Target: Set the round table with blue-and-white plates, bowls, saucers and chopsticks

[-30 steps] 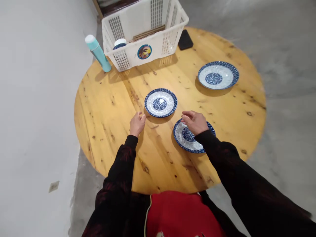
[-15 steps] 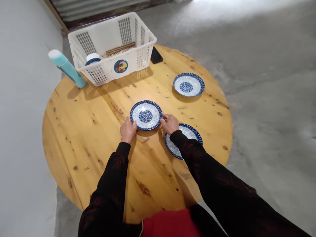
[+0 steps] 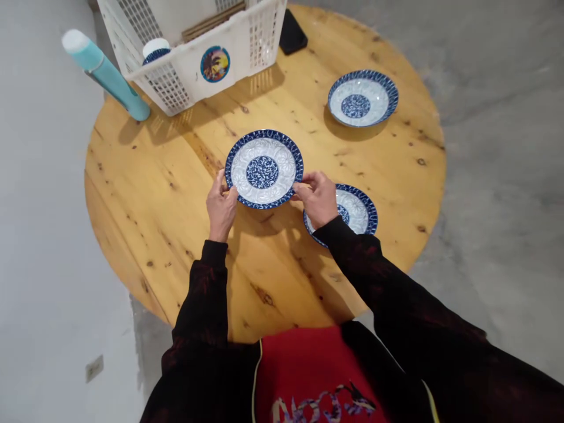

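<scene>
Between my two hands a blue-and-white plate [image 3: 264,170] is held by its rim, raised a little over the wooden table. My left hand [image 3: 221,205] is closed on its lower left edge, thumb on top. On the lower right edge my right hand [image 3: 318,197] grips it the same way. Partly hidden behind my right hand and sleeve lies a second patterned plate [image 3: 359,211] on the table. Farther back on the right rests a third plate [image 3: 363,98], deeper-looking, with the same blue rim and centre.
A white plastic basket [image 3: 240,64] stands at the back left, with brown sticks [image 3: 214,20] and a blue-and-white piece of crockery [image 3: 156,50] inside. Left of it is an upright turquoise bottle-like object [image 3: 106,73]. A black phone [image 3: 292,32] lies by the basket on the round table [image 3: 145,223].
Both hands have lifted the held plate off the table and closer to me. The camera view has shifted down and nearer. The other two plates stay in place.
</scene>
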The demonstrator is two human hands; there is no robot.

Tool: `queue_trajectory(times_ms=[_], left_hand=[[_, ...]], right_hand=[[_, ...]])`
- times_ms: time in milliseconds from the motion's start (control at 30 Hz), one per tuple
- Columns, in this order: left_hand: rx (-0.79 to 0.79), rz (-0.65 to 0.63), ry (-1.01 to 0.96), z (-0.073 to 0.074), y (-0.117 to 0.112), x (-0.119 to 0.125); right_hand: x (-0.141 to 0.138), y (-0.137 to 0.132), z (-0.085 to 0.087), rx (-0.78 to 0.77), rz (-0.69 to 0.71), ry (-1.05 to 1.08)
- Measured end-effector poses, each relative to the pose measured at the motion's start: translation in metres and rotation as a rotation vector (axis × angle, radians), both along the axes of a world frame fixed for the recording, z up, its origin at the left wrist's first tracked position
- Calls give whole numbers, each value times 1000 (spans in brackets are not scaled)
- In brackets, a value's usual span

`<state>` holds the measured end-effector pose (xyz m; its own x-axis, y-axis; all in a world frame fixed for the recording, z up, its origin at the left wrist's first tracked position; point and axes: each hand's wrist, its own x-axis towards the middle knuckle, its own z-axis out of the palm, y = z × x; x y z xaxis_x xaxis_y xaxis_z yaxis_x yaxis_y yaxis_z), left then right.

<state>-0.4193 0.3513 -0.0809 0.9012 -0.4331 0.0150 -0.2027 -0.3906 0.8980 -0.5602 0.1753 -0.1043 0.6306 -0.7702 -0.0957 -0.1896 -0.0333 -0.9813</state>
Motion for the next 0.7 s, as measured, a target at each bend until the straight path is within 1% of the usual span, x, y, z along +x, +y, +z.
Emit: queue_trajectory(times_ms=[67, 100, 133, 200, 300, 367, 433, 533, 600, 700], left_hand=[[-87, 10, 74, 6, 24, -13], [-100, 17, 101, 8, 38, -21], [-93, 28, 116, 9, 54, -30], [-18, 65, 133, 6, 89, -50], [128, 143, 174, -5, 144, -82], [168, 182, 221, -13, 176, -101], [179, 206, 263, -19, 200, -115], [197, 220, 290, -25, 221, -125], [210, 224, 290, -28, 227, -124], [209, 217, 268, -34, 229, -117]], right_hand=[[-15, 24, 9, 152, 71, -76], [-23, 37, 13, 214, 111, -94], [-31, 52, 16, 263, 149, -99], [-49, 82, 16, 331, 214, -77], [-73, 128, 7, 437, 293, -11], [-88, 157, -3, 495, 324, 34], [-99, 182, -13, 524, 340, 65], [-109, 207, -22, 531, 344, 85], [-110, 216, -26, 512, 343, 99], [-103, 222, -29, 466, 339, 113]])
